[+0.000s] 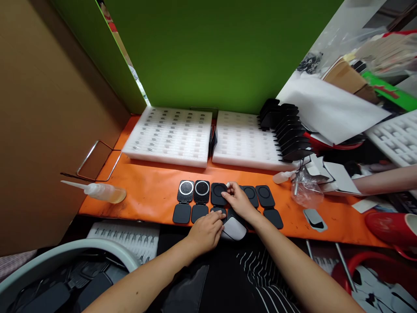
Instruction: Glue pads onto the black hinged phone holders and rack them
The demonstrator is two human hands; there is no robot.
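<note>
Several black hinged pads lie opened out in a row on the orange work surface (pixel 156 174). The two leftmost, one pad (pixel 186 195) and its neighbour (pixel 202 195), show a silver ring on a textured face. Beside them is a pad (pixel 218 195) with a dark ring. My left hand (pixel 206 228) has its fingers curled over that pad's lower panel. At the upper panel's right edge, my right hand (pixel 239 201) closes thumb and fingers, with a small white bit at a fingertip. A white rounded object (pixel 233 229) lies below my right wrist. My hands partly cover the pads to the right.
Behind stand two white foam trays, the left (pixel 169 143) and the right (pixel 241 143), with black plates (pixel 291 134) on the latter. A glue bottle (pixel 106 192) lies left. A plastic bag (pixel 306 191) and red mug (pixel 387 228) sit right. Below left is a grey tub (pixel 97 244).
</note>
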